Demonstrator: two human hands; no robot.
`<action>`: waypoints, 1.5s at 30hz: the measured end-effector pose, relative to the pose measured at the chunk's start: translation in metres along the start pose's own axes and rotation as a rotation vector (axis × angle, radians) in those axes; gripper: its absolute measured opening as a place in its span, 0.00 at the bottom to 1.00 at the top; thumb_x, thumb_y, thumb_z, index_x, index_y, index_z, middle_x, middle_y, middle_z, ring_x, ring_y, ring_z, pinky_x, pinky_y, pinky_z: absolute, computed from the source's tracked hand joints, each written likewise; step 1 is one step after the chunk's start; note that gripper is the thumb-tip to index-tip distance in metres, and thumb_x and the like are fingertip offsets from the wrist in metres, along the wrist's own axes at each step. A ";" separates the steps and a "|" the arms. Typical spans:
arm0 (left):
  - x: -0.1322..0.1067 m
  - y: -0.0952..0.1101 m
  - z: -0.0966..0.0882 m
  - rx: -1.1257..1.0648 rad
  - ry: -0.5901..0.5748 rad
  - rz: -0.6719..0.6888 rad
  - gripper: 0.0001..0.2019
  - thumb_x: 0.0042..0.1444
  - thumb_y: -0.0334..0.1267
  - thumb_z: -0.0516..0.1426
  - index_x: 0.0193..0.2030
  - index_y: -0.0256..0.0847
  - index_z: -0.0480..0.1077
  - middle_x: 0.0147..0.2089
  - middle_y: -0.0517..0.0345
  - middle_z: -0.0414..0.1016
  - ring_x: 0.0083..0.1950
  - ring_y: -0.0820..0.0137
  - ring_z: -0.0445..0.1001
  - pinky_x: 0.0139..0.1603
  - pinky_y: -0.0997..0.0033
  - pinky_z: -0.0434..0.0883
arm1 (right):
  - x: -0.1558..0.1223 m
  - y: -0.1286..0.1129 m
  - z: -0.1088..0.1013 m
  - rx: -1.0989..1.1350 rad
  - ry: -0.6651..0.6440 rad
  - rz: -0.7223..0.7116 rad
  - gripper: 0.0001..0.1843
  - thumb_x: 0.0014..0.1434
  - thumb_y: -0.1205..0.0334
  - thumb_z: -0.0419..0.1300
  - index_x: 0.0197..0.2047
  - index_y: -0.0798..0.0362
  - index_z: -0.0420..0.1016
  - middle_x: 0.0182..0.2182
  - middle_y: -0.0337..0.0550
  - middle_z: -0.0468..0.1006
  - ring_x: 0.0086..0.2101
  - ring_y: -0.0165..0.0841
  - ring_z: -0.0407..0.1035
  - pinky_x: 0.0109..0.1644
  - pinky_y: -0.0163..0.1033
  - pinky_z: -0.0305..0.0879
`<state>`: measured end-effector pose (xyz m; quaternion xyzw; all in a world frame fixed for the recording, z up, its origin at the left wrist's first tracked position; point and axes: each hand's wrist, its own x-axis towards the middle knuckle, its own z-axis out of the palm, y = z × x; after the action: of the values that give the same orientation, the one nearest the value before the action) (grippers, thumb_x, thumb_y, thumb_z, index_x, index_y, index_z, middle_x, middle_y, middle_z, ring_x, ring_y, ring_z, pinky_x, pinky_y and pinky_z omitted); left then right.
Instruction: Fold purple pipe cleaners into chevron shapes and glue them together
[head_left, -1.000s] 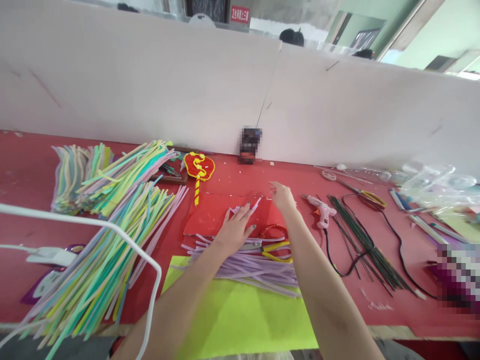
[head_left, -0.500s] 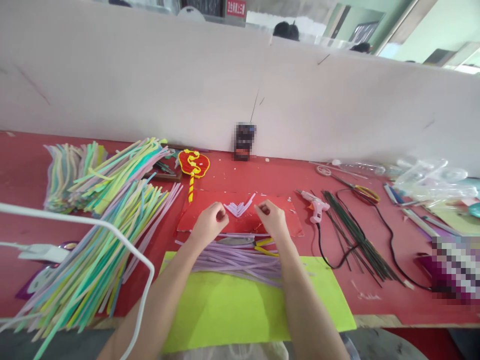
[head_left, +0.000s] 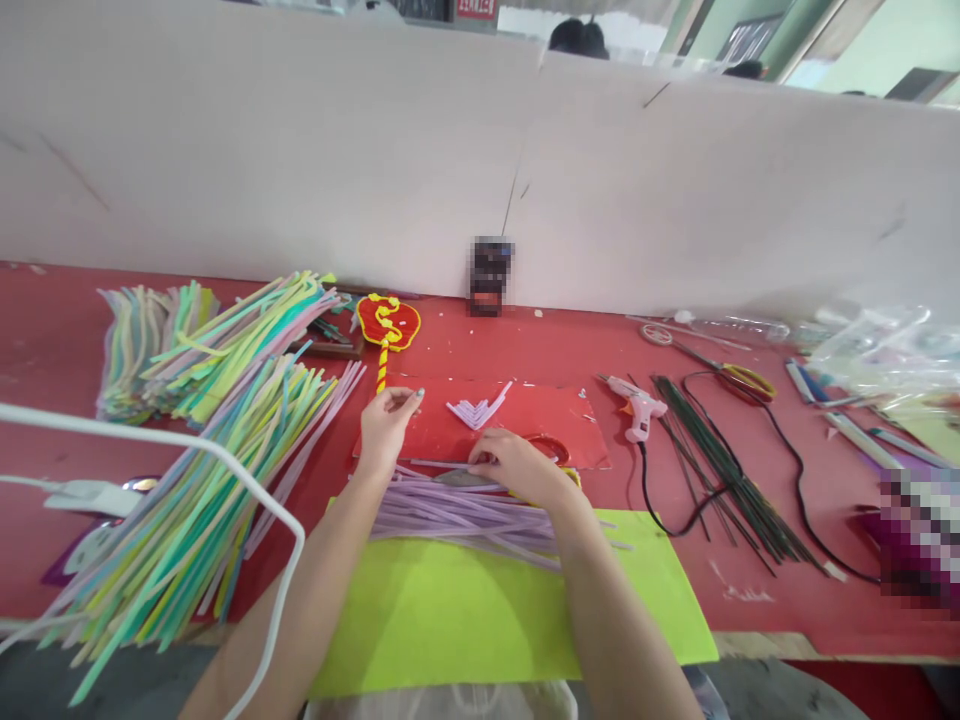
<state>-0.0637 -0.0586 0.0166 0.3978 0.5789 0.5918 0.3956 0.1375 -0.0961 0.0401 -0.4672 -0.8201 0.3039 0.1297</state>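
My left hand (head_left: 384, 425) is raised over the left side of a red board (head_left: 435, 425), thumb and forefinger pressed together; anything between them is too small to make out. My right hand (head_left: 517, 465) is lower, at the board's front edge, its fingers curled by the end of a lilac chenille stem (head_left: 442, 464). Whether they grip it is hidden. On the board lies a V-shaped piece of lilac chenille stems (head_left: 476, 410), its right arm longer. Partly under my right hand are yellow-handled scissors or pliers. Several loose lilac stems (head_left: 457, 515) lie on a yellow-green sheet (head_left: 450, 610).
Bundles of pastel chenille stems (head_left: 217, 480) fill the left, behind a white cable (head_left: 187, 440). A red-yellow fan-shaped ornament (head_left: 388, 325) lies behind the board. Rightward are a pink glue gun (head_left: 637, 408), dark green stems (head_left: 720, 465), scissors (head_left: 739, 380) and clear plastic wrap (head_left: 877, 350).
My left hand has moved left, away from the V-shaped piece. My right hand has come down and left to the front edge of the board. The V-shaped piece stays on the board.
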 end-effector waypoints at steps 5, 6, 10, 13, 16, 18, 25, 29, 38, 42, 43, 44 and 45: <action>-0.006 0.002 0.001 0.017 -0.055 0.037 0.13 0.42 0.45 0.63 0.25 0.38 0.69 0.21 0.61 0.71 0.25 0.73 0.70 0.31 0.74 0.68 | -0.001 0.008 0.000 0.062 0.054 -0.020 0.08 0.56 0.70 0.55 0.30 0.53 0.74 0.34 0.42 0.75 0.37 0.32 0.69 0.44 0.35 0.61; -0.007 0.003 0.002 0.015 -0.060 0.048 0.12 0.43 0.45 0.62 0.25 0.38 0.69 0.21 0.61 0.71 0.25 0.73 0.70 0.30 0.74 0.69 | 0.000 0.011 0.000 0.088 0.073 -0.002 0.07 0.56 0.69 0.55 0.31 0.52 0.74 0.34 0.42 0.76 0.37 0.32 0.69 0.43 0.35 0.61; -0.007 0.003 0.001 0.008 -0.043 0.098 0.16 0.49 0.50 0.58 0.24 0.38 0.70 0.22 0.58 0.73 0.26 0.72 0.71 0.31 0.74 0.70 | 0.001 0.019 -0.004 0.267 0.237 0.089 0.06 0.57 0.61 0.55 0.34 0.51 0.73 0.29 0.38 0.77 0.31 0.30 0.69 0.39 0.35 0.62; -0.008 0.001 0.003 -0.002 -0.063 0.056 0.22 0.52 0.55 0.53 0.25 0.37 0.71 0.24 0.54 0.75 0.28 0.70 0.74 0.33 0.71 0.72 | 0.002 0.022 -0.009 0.361 0.457 0.078 0.08 0.57 0.57 0.56 0.34 0.51 0.73 0.28 0.38 0.76 0.29 0.30 0.69 0.38 0.35 0.63; -0.012 -0.001 0.008 -0.006 -0.226 0.008 0.21 0.47 0.56 0.58 0.32 0.36 0.74 0.29 0.54 0.78 0.31 0.69 0.75 0.37 0.69 0.73 | 0.005 0.023 -0.009 0.397 0.550 0.069 0.10 0.56 0.55 0.57 0.33 0.52 0.73 0.28 0.39 0.77 0.30 0.30 0.69 0.38 0.35 0.63; -0.016 -0.001 0.012 -0.023 -0.349 -0.015 0.22 0.40 0.54 0.63 0.34 0.37 0.74 0.32 0.55 0.79 0.31 0.68 0.76 0.39 0.68 0.73 | 0.007 0.024 -0.006 0.403 0.528 0.045 0.09 0.55 0.56 0.57 0.33 0.51 0.74 0.29 0.40 0.78 0.31 0.30 0.70 0.39 0.35 0.64; -0.018 -0.007 0.019 -0.141 -0.394 -0.131 0.24 0.33 0.54 0.67 0.31 0.35 0.74 0.29 0.53 0.79 0.32 0.65 0.77 0.43 0.61 0.74 | 0.012 0.030 -0.003 0.426 0.502 0.048 0.08 0.51 0.57 0.61 0.34 0.51 0.77 0.33 0.41 0.79 0.34 0.32 0.71 0.41 0.36 0.65; -0.018 -0.006 0.018 -0.167 -0.400 -0.155 0.23 0.31 0.51 0.68 0.32 0.36 0.74 0.30 0.53 0.80 0.33 0.64 0.78 0.44 0.60 0.74 | 0.011 0.033 -0.010 0.440 0.521 0.067 0.09 0.51 0.55 0.61 0.32 0.52 0.77 0.32 0.42 0.79 0.34 0.32 0.70 0.41 0.37 0.64; -0.027 0.008 0.019 -0.161 -0.486 -0.152 0.21 0.31 0.49 0.69 0.29 0.36 0.73 0.28 0.53 0.79 0.32 0.64 0.78 0.43 0.59 0.75 | 0.009 0.036 -0.012 0.591 0.476 0.088 0.13 0.49 0.51 0.62 0.33 0.53 0.76 0.33 0.42 0.79 0.36 0.32 0.70 0.44 0.38 0.64; -0.031 0.011 0.020 -0.167 -0.553 -0.128 0.17 0.34 0.47 0.68 0.28 0.38 0.74 0.29 0.55 0.79 0.33 0.64 0.78 0.42 0.61 0.75 | 0.008 0.039 -0.010 0.736 0.463 0.098 0.16 0.46 0.48 0.65 0.31 0.53 0.74 0.30 0.40 0.77 0.32 0.31 0.69 0.40 0.37 0.64; -0.031 0.011 0.020 -0.166 -0.568 -0.121 0.17 0.34 0.47 0.68 0.28 0.38 0.74 0.29 0.55 0.79 0.33 0.64 0.78 0.42 0.62 0.75 | 0.007 0.039 -0.011 0.752 0.456 0.107 0.17 0.46 0.48 0.65 0.31 0.53 0.74 0.29 0.39 0.76 0.31 0.30 0.68 0.39 0.36 0.63; -0.031 0.010 0.020 -0.158 -0.580 -0.115 0.16 0.35 0.47 0.68 0.28 0.39 0.74 0.29 0.55 0.79 0.33 0.63 0.79 0.41 0.62 0.75 | 0.007 0.038 -0.011 0.764 0.448 0.115 0.17 0.45 0.48 0.65 0.30 0.53 0.74 0.28 0.38 0.76 0.30 0.29 0.67 0.38 0.36 0.63; -0.031 0.010 0.020 -0.143 -0.585 -0.110 0.16 0.35 0.47 0.68 0.28 0.39 0.74 0.29 0.55 0.79 0.33 0.63 0.79 0.41 0.62 0.75 | 0.006 0.037 -0.012 0.775 0.440 0.118 0.17 0.45 0.48 0.66 0.30 0.53 0.74 0.27 0.38 0.75 0.30 0.29 0.67 0.38 0.36 0.63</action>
<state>-0.0342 -0.0802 0.0263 0.4905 0.4179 0.4691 0.6039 0.1661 -0.0726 0.0258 -0.4838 -0.5705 0.4889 0.4488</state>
